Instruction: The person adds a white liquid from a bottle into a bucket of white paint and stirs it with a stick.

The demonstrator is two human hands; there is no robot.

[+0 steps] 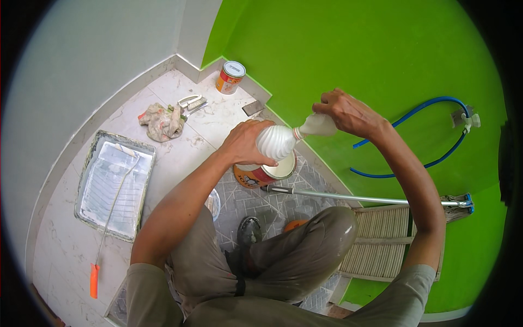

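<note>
My left hand (244, 141) is wrapped round a white ribbed plastic bottle (275, 143), tilted with its neck up and to the right. From the neck extends a limp-looking, off-white piece (318, 125); I cannot tell whether it is plastic or cloth. My right hand (348, 110) pinches its far end, raised near the green wall. Just below the bottle stands an open paint can (256, 177) with an orange and red label and white paint inside. The bottle partly covers its mouth.
On the pale tiles at left lie a paint tray (144, 188) with a small orange-handled roller (94, 280), and a stained rag (162, 122) beside a brush (194, 103). A closed can (231, 77) stands in the corner. At right are a metal pole (348, 194), a slatted wooden piece (376, 242) and a blue hose (436, 103).
</note>
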